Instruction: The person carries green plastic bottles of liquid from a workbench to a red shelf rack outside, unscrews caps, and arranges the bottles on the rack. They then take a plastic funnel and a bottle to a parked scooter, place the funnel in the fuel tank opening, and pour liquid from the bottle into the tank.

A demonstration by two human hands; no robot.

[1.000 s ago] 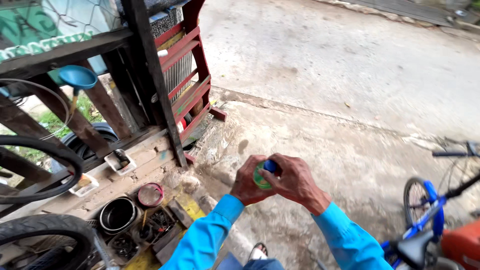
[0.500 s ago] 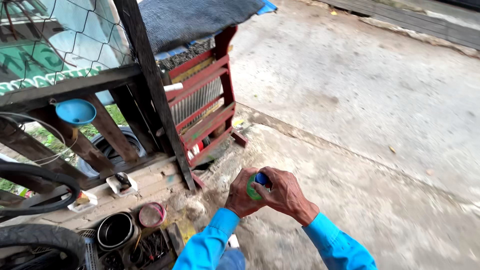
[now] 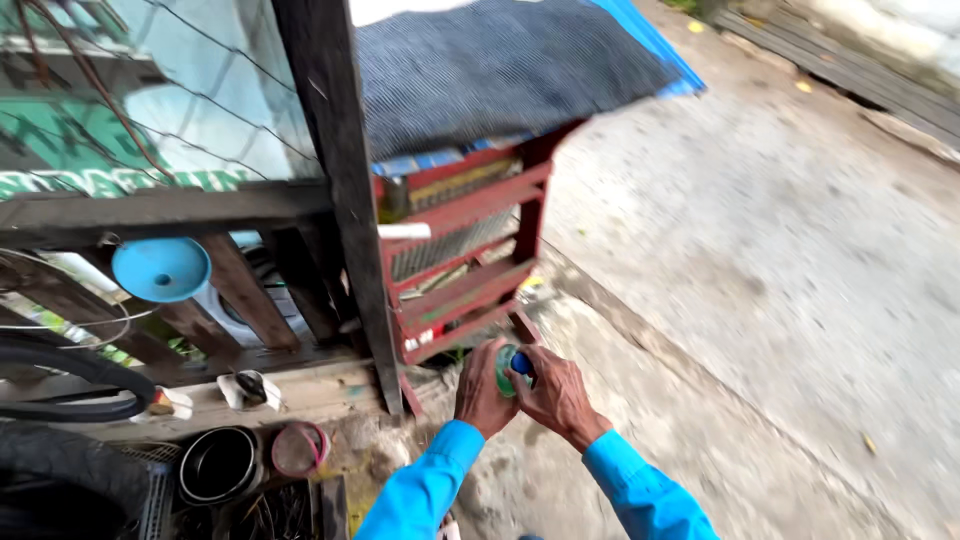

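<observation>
Outdoor site: rough concrete ground [image 3: 760, 260], grey and stained, running from a raised kerb line toward the upper right. Left side: weathered dark timber frame [image 3: 335, 190] with wire mesh behind it. A red slatted wooden rack [image 3: 465, 260] leans against the post, topped by a dark grey mat with a blue edge [image 3: 510, 70]. Black rubber tyre [image 3: 60, 375] at the far left edge. Blue plastic funnel [image 3: 160, 268] hangs on the frame. Below, on the ground ledge: round black tin [image 3: 218, 464] and beside it a smaller reddish round tin [image 3: 298, 448].

Both arms in bright blue sleeves, hands meeting low centre.

Left hand [image 3: 482, 390]: fingers wrapped shut around a small green container [image 3: 503, 368], mostly hidden in the palm. Right hand [image 3: 553, 392]: fingertips pinched shut on the blue cap [image 3: 521, 362] at its top.

Container is held in the air over the kerb, just in front of the rack's foot.

Judgement: container looks small, light, rigid plastic; probably smooth, so possibly slippery. Best held round the body with one hand, cap taken between thumb and fingers of the other. Contents not visible.
</observation>
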